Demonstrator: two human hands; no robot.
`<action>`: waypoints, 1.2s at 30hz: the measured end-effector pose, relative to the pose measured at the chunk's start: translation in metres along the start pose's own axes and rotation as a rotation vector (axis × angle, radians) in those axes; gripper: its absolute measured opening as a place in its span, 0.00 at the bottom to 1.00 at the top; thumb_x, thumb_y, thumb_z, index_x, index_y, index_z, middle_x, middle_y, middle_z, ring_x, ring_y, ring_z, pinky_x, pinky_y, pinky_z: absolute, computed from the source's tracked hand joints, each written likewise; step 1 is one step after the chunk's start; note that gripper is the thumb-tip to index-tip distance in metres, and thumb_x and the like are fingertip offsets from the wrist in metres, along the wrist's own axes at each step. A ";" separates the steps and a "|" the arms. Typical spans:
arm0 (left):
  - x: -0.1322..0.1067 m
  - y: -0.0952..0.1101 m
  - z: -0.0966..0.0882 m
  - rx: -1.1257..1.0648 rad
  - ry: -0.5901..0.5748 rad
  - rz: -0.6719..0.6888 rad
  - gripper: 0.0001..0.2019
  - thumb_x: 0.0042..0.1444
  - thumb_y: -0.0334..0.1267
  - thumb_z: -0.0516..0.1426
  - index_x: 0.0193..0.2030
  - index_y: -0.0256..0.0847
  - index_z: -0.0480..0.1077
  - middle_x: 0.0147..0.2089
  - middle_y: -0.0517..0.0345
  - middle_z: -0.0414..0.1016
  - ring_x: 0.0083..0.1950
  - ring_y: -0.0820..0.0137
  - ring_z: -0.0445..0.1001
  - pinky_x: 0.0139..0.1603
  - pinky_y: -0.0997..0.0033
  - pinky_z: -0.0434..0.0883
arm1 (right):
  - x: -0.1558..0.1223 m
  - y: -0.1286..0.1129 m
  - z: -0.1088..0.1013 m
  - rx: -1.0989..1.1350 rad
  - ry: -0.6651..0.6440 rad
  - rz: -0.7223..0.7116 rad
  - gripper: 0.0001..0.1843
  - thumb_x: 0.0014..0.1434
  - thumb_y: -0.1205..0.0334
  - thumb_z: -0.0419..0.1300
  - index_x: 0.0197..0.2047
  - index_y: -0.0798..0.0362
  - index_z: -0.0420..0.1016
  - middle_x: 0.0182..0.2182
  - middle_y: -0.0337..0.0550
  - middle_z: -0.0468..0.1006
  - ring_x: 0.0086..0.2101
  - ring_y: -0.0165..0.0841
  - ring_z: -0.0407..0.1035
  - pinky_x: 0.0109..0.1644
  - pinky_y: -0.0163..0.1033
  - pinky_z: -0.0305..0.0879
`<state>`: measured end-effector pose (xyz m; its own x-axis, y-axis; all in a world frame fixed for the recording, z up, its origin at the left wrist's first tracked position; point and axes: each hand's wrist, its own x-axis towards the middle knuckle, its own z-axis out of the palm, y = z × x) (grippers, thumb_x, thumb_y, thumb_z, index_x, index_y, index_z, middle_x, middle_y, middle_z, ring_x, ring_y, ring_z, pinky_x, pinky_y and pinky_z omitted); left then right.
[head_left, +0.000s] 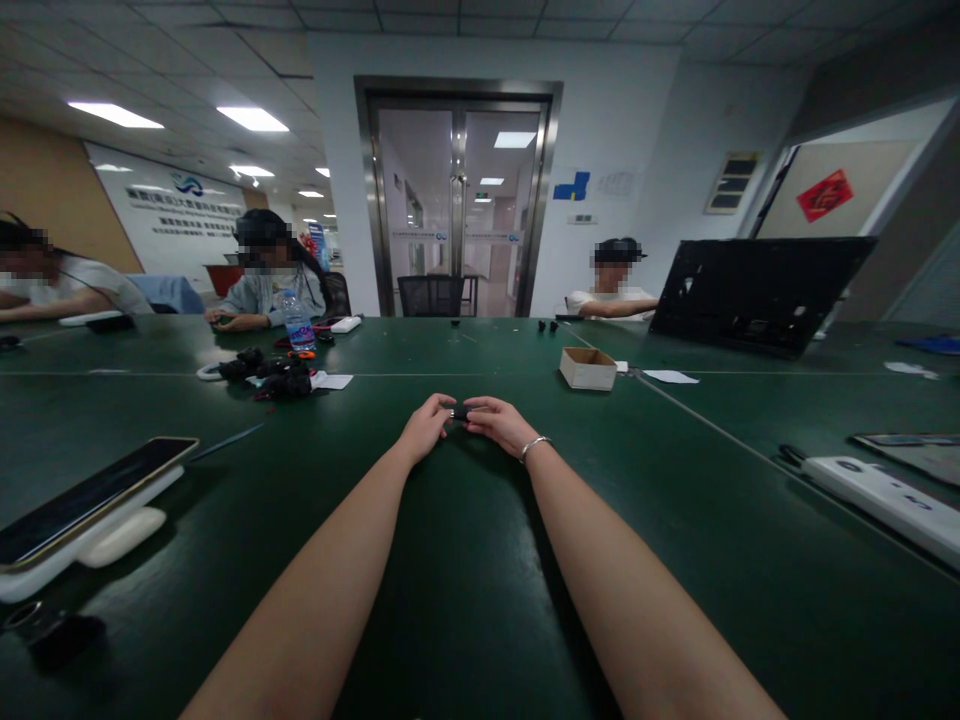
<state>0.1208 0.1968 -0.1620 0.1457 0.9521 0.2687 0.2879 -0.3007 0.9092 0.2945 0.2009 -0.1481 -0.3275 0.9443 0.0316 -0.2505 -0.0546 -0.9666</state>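
Both my arms stretch forward over a dark green table (465, 560). A small black piece (460, 413) sits between my hands, with a lighter bit at its left end; its exact kind is too small to make out. My left hand (427, 428) pinches it from the left with thumb and fingers. From the right, my right hand (501, 423) grips the same piece, with a silver bracelet (534, 447) on the wrist. The fingertips of the two hands almost meet around it, just above or on the tabletop.
Ahead to the right stands a small open box (589, 372). A cluster of black parts (277, 376) and a water bottle (299, 322) are on the left. Nearer are a phone (97, 495) and a white power strip (885, 500). A large black monitor (761, 292) stands far right; several people sit across.
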 end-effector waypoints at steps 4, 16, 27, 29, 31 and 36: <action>0.000 0.000 0.000 0.009 0.001 0.009 0.13 0.55 0.39 0.49 0.45 0.42 0.65 0.27 0.63 0.65 0.23 0.77 0.64 0.23 0.78 0.60 | 0.000 0.000 0.000 -0.011 0.003 -0.001 0.13 0.50 0.79 0.60 0.39 0.58 0.73 0.28 0.41 0.76 0.28 0.26 0.72 0.33 0.29 0.72; 0.000 0.001 0.001 -0.001 -0.018 -0.007 0.13 0.56 0.41 0.47 0.45 0.40 0.66 0.25 0.62 0.66 0.22 0.76 0.63 0.23 0.78 0.60 | -0.002 -0.002 0.001 -0.006 0.001 -0.003 0.13 0.49 0.79 0.59 0.38 0.58 0.73 0.29 0.41 0.75 0.27 0.25 0.72 0.34 0.30 0.72; -0.002 0.005 0.000 0.014 0.010 -0.007 0.13 0.53 0.37 0.50 0.45 0.42 0.66 0.29 0.61 0.67 0.24 0.77 0.65 0.23 0.78 0.60 | -0.001 0.000 -0.001 -0.008 -0.008 -0.009 0.13 0.49 0.78 0.59 0.38 0.57 0.73 0.29 0.41 0.75 0.28 0.25 0.72 0.34 0.30 0.72; -0.002 0.004 0.000 0.008 0.002 -0.007 0.13 0.54 0.37 0.50 0.45 0.41 0.66 0.28 0.61 0.67 0.24 0.76 0.65 0.23 0.78 0.60 | -0.001 -0.001 -0.001 -0.008 -0.007 -0.007 0.13 0.49 0.79 0.59 0.38 0.57 0.73 0.30 0.41 0.75 0.28 0.25 0.72 0.33 0.29 0.72; -0.001 0.004 0.000 -0.005 -0.022 -0.014 0.12 0.55 0.40 0.48 0.44 0.40 0.66 0.26 0.61 0.67 0.23 0.76 0.64 0.23 0.78 0.60 | -0.001 -0.001 0.000 -0.005 -0.005 -0.004 0.13 0.50 0.79 0.59 0.38 0.57 0.73 0.30 0.41 0.75 0.28 0.25 0.72 0.33 0.29 0.72; -0.001 0.004 0.000 0.008 0.016 -0.005 0.13 0.52 0.39 0.51 0.45 0.42 0.66 0.29 0.61 0.67 0.23 0.77 0.65 0.23 0.78 0.60 | -0.001 -0.002 0.000 -0.008 -0.009 0.000 0.13 0.49 0.79 0.59 0.39 0.57 0.73 0.30 0.41 0.75 0.28 0.25 0.72 0.34 0.29 0.72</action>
<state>0.1216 0.1946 -0.1587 0.1295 0.9543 0.2692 0.2959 -0.2963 0.9081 0.2952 0.1996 -0.1466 -0.3357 0.9413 0.0343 -0.2433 -0.0515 -0.9686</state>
